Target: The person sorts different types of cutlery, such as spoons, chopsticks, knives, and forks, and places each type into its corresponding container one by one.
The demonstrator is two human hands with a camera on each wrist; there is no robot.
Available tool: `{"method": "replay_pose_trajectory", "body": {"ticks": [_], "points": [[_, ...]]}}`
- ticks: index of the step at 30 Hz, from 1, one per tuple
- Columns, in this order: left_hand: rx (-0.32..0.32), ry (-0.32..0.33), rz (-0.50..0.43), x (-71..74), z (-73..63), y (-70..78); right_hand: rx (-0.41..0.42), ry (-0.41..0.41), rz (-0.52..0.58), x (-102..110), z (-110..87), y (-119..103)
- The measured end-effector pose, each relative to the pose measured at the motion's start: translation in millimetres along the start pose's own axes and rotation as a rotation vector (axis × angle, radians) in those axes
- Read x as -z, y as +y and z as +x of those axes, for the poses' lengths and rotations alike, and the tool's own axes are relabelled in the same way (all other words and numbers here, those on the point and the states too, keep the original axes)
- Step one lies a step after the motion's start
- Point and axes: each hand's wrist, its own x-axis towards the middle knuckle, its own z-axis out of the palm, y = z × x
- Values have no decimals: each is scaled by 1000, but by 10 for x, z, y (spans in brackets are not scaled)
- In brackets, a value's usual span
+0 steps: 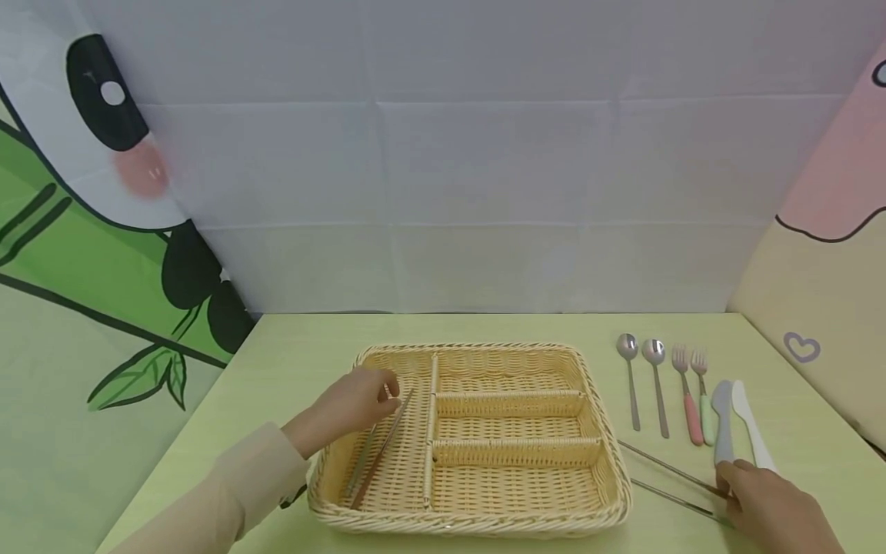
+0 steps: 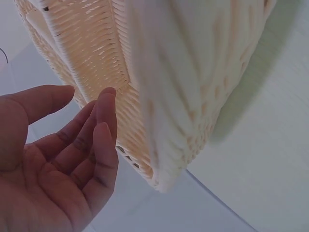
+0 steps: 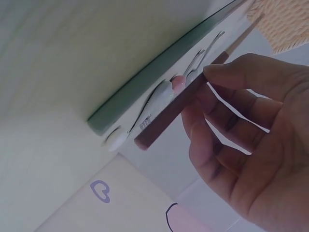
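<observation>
My left hand (image 1: 356,402) hovers over the long left compartment of the wicker basket (image 1: 508,525), fingers loosely bent and holding nothing. Below it, a green chopstick (image 1: 361,464) and a brown chopstick (image 1: 378,458) lean inside that compartment. At the table's right front, my right hand (image 1: 778,504) pinches another brown chopstick (image 3: 166,116) between thumb and fingers near its thick end. Beside that one, another green chopstick (image 3: 154,70) lies on the table. In the left wrist view, the basket's side wall (image 2: 188,96) hides the chopsticks inside.
Right of the basket, two spoons (image 1: 627,348) stand in a row with a pink-handled fork (image 1: 692,419), a green-handled fork (image 1: 706,422), a grey knife (image 1: 723,419) and a white knife (image 1: 753,423). Dividers (image 1: 512,454) split the basket's right side into three compartments. A pale wall (image 1: 484,192) closes the back.
</observation>
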Motion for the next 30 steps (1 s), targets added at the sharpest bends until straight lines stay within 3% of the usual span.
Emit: {"method": "replay_pose_trajectory", "body": {"ticks": [16, 23, 30], "points": [[-24, 47, -13, 66, -31, 129, 0, 184, -1, 85, -51, -61], [-61, 74, -46, 82, -64, 204, 46, 382, 18, 140, -62, -197], [-81, 111, -65, 82, -45, 302, 56, 445, 33, 209, -31, -334]]}}
